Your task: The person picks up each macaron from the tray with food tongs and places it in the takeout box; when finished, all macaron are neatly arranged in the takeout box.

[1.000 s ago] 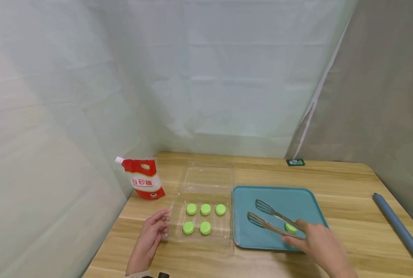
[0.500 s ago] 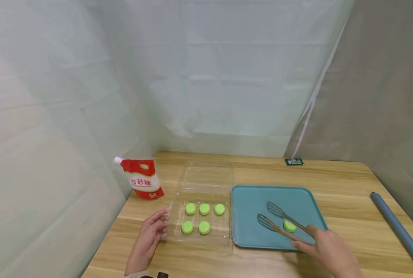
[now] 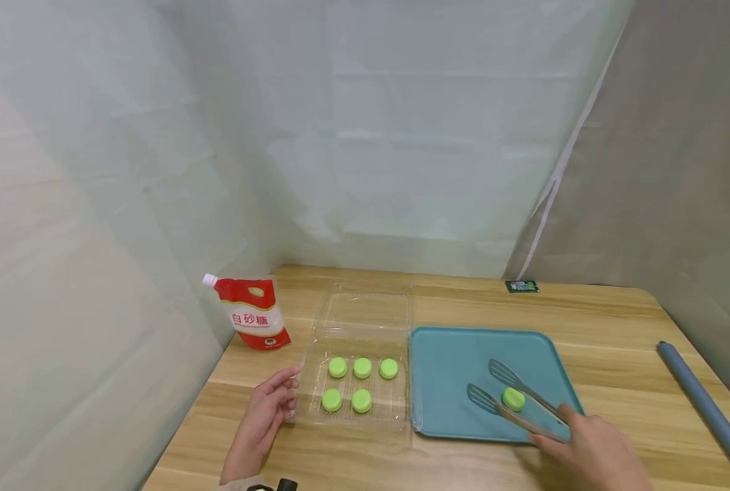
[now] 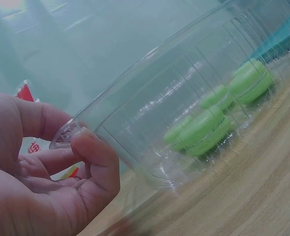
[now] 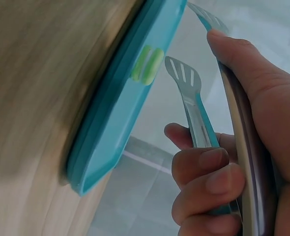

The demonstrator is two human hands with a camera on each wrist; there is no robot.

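Pale sheeting (image 3: 402,136) hangs around the back and sides of the wood-grain tabletop (image 3: 610,341). A teal tray (image 3: 445,382) lies there unmoved, just beside the open clear container (image 3: 385,404). A grey-blue rod (image 3: 705,409) lies at the right edge. The metal tongs (image 3: 520,420), gripped by the right hand (image 3: 598,447), have shifted toward the person and rightward since a second ago, their tips spread apart above the tray. The left hand (image 3: 265,416) pinches the container's near-left edge, as before. A red-and-white pouch (image 3: 256,320) stands farther back, and a small dark card (image 3: 522,286) sits at the far edge. Five green macarons (image 3: 361,368) remain in the container; one loose macaron (image 3: 514,399) stays on the tray, now nearer the tong tips in the head view.
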